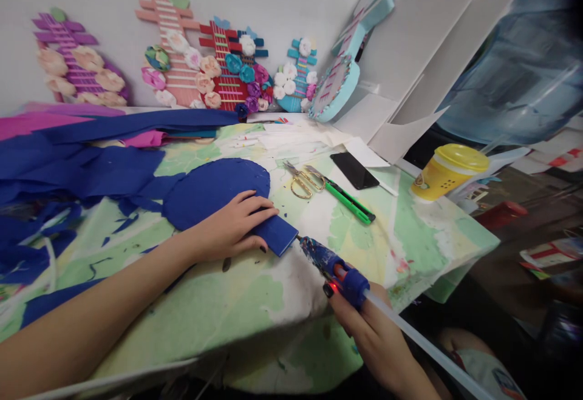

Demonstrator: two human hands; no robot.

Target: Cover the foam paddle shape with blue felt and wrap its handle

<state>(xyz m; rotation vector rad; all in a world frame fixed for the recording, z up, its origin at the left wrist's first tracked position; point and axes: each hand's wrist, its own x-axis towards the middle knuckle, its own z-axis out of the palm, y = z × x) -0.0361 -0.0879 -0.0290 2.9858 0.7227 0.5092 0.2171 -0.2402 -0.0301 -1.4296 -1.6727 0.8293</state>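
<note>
A dark blue guitar-shaped piece (214, 187) lies on the table, with a rounded body and a short straight neck pointing toward the right. My left hand (241, 221) rests flat over the place where body and neck meet, fingers stretched out. In my right hand (368, 327) is a blue hot glue gun (325, 260), gripped from below, with a red light glowing on it. Its nozzle meets or nearly meets the end of the neck. A long clear glue stick (423, 345) sticks out of its back end.
Gold scissors (301, 181), a green utility knife (348, 201) and a black phone (354, 170) lie beyond the piece. Blue paper (91, 169) covers the left side. A yellow cup (449, 171) stands near the right edge. Several flower-decorated paper guitars (170, 63) lean on the wall.
</note>
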